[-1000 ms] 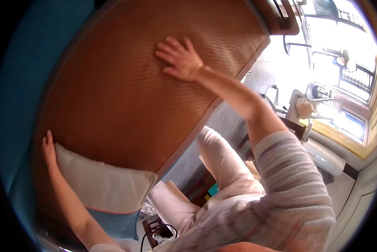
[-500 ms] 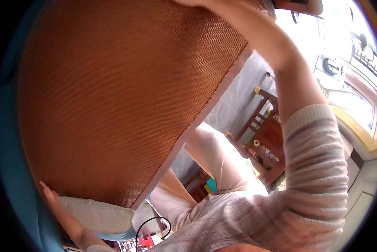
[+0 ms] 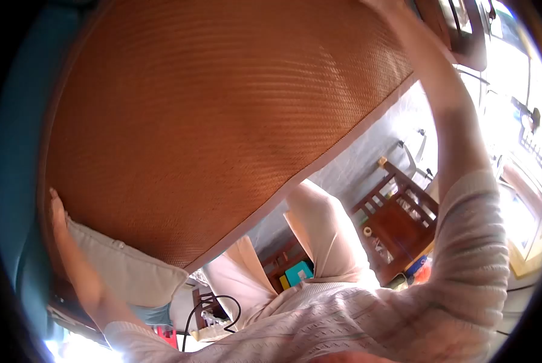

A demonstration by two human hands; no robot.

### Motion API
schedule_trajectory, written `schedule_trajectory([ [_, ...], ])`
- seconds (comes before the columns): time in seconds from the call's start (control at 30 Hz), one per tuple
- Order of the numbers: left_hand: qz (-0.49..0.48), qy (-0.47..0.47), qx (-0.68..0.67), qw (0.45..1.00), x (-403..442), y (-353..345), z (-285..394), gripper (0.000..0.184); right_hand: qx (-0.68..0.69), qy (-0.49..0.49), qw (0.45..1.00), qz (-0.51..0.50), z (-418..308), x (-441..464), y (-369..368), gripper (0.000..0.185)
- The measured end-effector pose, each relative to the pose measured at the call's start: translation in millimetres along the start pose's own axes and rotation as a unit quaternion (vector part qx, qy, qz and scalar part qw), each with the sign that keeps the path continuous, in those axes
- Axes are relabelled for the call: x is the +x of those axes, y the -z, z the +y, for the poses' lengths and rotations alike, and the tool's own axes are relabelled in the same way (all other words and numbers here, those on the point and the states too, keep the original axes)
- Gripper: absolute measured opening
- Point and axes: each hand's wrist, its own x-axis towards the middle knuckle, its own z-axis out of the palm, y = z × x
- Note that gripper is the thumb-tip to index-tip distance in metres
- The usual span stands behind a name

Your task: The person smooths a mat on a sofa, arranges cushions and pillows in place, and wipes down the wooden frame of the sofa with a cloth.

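Note:
A large brown woven mat point(image 3: 222, 133) with a smooth border fills the upper left of the head view. My left hand point(image 3: 57, 213) rests at the mat's left edge, fingers stretched out along it, beside a beige cushion point(image 3: 126, 266). At the top edge of the view, my right hand point(image 3: 384, 6) is over the mat's far right part. Its fingers are mostly cut off by the frame, so their grip is hidden.
Blue upholstery point(image 3: 23, 163) runs along the left side. A wooden chair point(image 3: 398, 227) with small items on it stands to the right of my legs. A black cable point(image 3: 222, 296) loops near my lap. A teal box point(image 3: 298, 273) shows between my legs.
The whole view has shifted. In it, my left hand sits higher along the mat's left edge, and my right hand and arm appear farther right.

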Motion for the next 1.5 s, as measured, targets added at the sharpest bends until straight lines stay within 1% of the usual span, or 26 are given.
schedule_trajectory([
  [0.1,0.016,-0.011,0.06,0.998,-2.7,-1.0,4.1,0.066,0.192,0.086,0.964,0.163,-78.0,-88.8,-17.8,0.053],
  [0.17,0.015,-0.013,0.07,0.997,-3.4,4.3,2.6,0.067,0.216,0.051,0.967,0.124,-79.7,-88.0,-42.8,0.053],
  [0.23,-0.043,-0.014,0.051,0.998,-13.1,10.6,10.5,0.07,0.185,0.041,0.982,0.02,-68.8,-90.0,-19.9,0.052],
  [0.3,-0.112,-0.009,0.016,0.993,-22.9,21.0,15.4,0.072,0.179,0.029,0.982,-0.054,-86.7,-85.1,27.4,0.052],
  [0.37,-0.178,-0.008,-0.019,0.984,-32.3,31.3,16.1,0.075,0.211,0.005,0.97,-0.119,-150.1,-122.0,102.6,0.051],
  [0.43,-0.193,-0.034,-0.062,0.979,-38.0,36.8,9.3,0.081,0.287,0.126,0.941,-0.124,-220.7,-175.1,135.1,0.048],
  [0.47,-0.216,-0.029,-0.092,0.972,-45.7,45.2,6.0,0.083,0.343,0.165,0.921,-0.086,-257.4,-203.8,140.7,0.044],
  [0.5,-0.196,-0.078,-0.124,0.97,-33.3,34.8,-13.7,0.084,0.4,0.2,0.892,-0.058,-287.8,-230.1,158.5,0.041],
  [0.53,-0.263,-0.088,-0.183,0.943,-35.8,47.1,-25.4,0.081,0.423,0.22,0.877,-0.052,-316.7,-255.3,156.6,0.038],
  [0.57,-0.274,-0.079,-0.225,0.932,-40.6,57.7,-40.5,0.076,0.435,0.246,0.862,-0.082,-337.3,-274.9,174.3,0.037],
  [0.63,-0.205,-0.127,-0.278,0.93,-51.7,72.5,-97.3,0.073,0.516,0.271,0.8,-0.144,-372.1,-301.7,191.4,0.035],
  [0.7,-0.139,-0.115,-0.264,0.947,-57.1,72.7,-175.2,0.073,0.567,0.231,0.736,-0.288,-397.6,-315.0,204.3,0.037],
  [0.73,-0.115,-0.067,-0.177,0.975,-56.1,71.0,-220.4,0.074,0.578,0.215,0.726,-0.304,-406.0,-316.6,217.3,0.039],
  [0.77,-0.086,-0.092,-0.085,0.988,-34.7,34.8,-298.6,0.073,0.589,0.197,0.716,-0.319,-413.5,-318.5,229.8,0.04],
  [0.8,-0.063,-0.062,-0.037,0.995,-35.5,22.3,-359.4,0.073,0.599,0.179,0.705,-0.335,-422.5,-321.4,241.9,0.041],
  [0.87,-0.044,0.118,-0.047,0.991,-86.2,49.6,-404.2,0.073,0.577,0.176,0.735,-0.311,-448.7,-322.5,242.9,0.043],
  [0.93,-0.054,0.175,-0.111,0.977,-89.7,-2.9,-515.2,0.073,0.536,0.138,0.767,-0.325,-469.4,-316.9,264.5,0.045],
  [1.0,-0.036,0.298,-0.326,0.897,-115.2,-21.8,-535.2,0.075,0.539,0.117,0.778,-0.3,-495.0,-308.7,256.6,0.045],
  [1.03,-0.078,0.34,-0.409,0.844,-119.5,-21.1,-534.7,0.075,0.54,0.104,0.784,-0.287,-506.6,-303.7,250.2,0.045],
  [1.1,-0.166,0.404,-0.556,0.708,-136.7,16.5,-485.2,0.075,0.588,0.047,0.747,-0.306,-521.7,-294.9,260.0,0.052],
  [1.17,-0.138,0.36,-0.627,0.677,-128.0,6.3,-467.1,0.071,0.633,-0.023,0.695,-0.341,-542.2,-282.8,251.8,0.058],
  [1.2,-0.125,0.337,-0.661,0.659,-124.1,-0.4,-461.1,0.069,0.616,-0.049,0.708,-0.344,-558.9,-271.9,227.8,0.061],
  [1.33,-0.116,0.318,-0.724,0.602,-116.5,-26.0,-471.0,0.061,0.624,-0.102,0.726,-0.27,-546.2,-279.9,270.3,0.053],
  [1.43,-0.101,0.331,-0.734,0.585,-129.7,-4.5,-474.3,0.05,0.713,-0.071,0.63,-0.301,-492.1,-294.1,314.5,0.049],
  [1.47,-0.113,0.323,-0.738,0.581,-137.2,6.9,-470.4,0.046,0.746,-0.109,0.582,-0.305,-470.1,-295.2,320.7,0.042],
  [1.5,-0.124,0.317,-0.743,0.576,-144.9,26.7,-456.7,0.043,0.759,-0.112,0.568,-0.299,-445.1,-293.2,325.4,0.041],
])
